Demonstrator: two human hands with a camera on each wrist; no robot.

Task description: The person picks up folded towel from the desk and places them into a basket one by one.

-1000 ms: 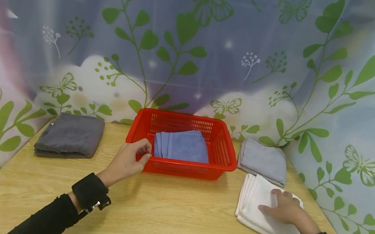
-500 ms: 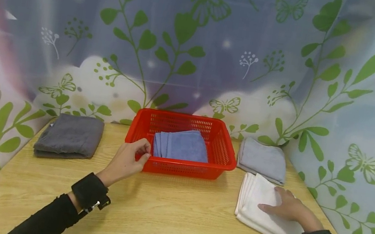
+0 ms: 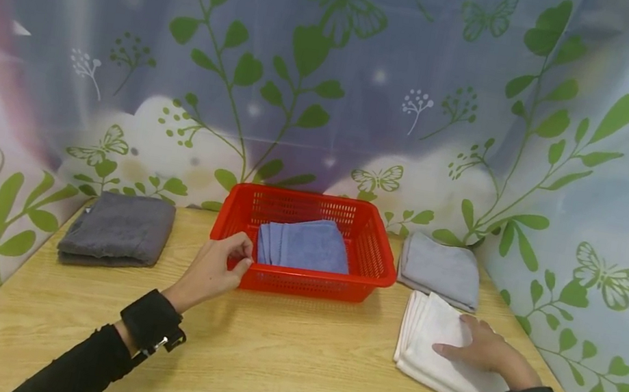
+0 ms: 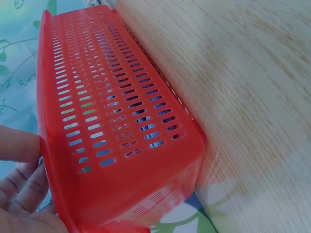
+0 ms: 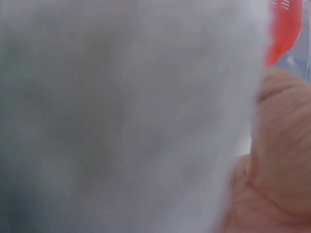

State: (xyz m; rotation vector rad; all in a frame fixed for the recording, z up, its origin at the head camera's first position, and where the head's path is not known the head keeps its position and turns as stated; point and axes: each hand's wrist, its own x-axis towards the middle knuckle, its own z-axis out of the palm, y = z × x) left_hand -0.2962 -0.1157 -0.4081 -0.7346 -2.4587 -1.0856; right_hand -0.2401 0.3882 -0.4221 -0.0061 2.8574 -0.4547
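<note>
Two-handed now: left hand (image 3: 210, 273) pinching the red perforated plastic basket (image 3: 306, 285), right hand (image 3: 485, 350) on the folded white cloth (image 3: 440, 371), grip unclear, likely light, floppy, best clamped across its folds.

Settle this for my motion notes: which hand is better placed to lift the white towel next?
Probably the right hand: it rests on the white towel, while the left hand pinches the basket by its rim, farther off.
</note>
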